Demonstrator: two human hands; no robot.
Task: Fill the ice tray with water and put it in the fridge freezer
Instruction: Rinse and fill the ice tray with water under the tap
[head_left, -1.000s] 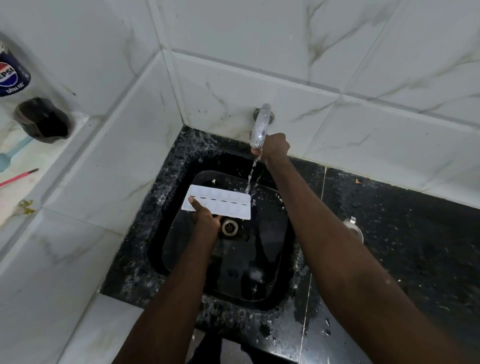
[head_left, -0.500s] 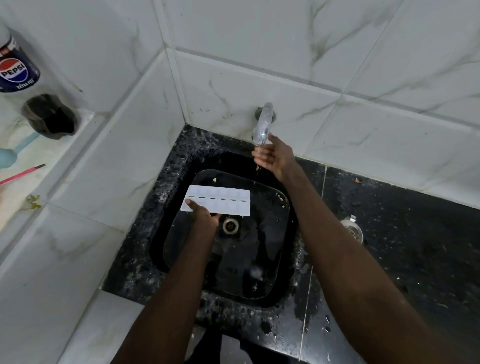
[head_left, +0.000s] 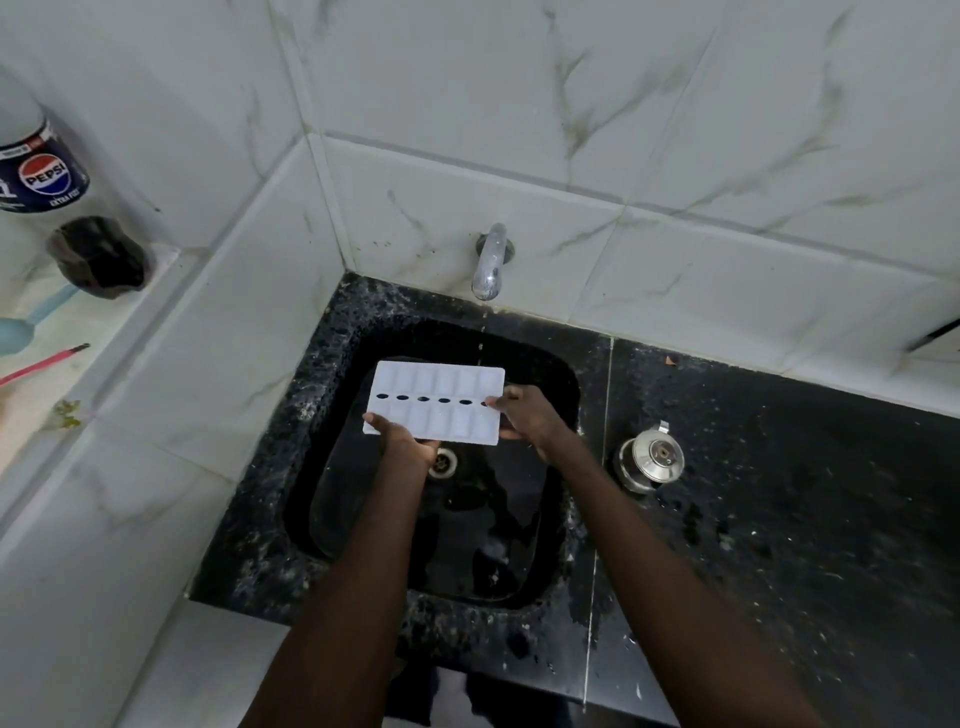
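White ice tray (head_left: 436, 402), 2 rows of 6 cells w/ a line of dark oval slots along its ctr, held approx. level over the black sink (head_left: 493, 545), in front of and below the tap (head_left: 491, 260). L hand (head_left: 410, 444) grips the tray's near-left corner: thumb on top of the rim, fingers curled beneath. R hand (head_left: 530, 418) grips the right short edge, thumb over the rim beside the last slot, fingers under. Both forearms reach in from the bottom of the view. A few drops show in the air under the tap spout; whether the cells hold water cannot be told. Drain (head_left: 444, 461) shows beside the L wrist, below the tray's near edge. On the speckled black counter (head_left: 779, 519), to the right of the sink, sits a round steel lid (head_left: 652, 457) w/ a knob. Upper left, on a tiled ledge (head_left: 119, 322): Pepsi bottle (head_left: 44, 171), a dark cup-like item (head_left: 98, 257) beside it, a blue scoop (head_left: 26, 325) and a pink-handled tool (head_left: 41, 364). Walls: white marble-look tile.
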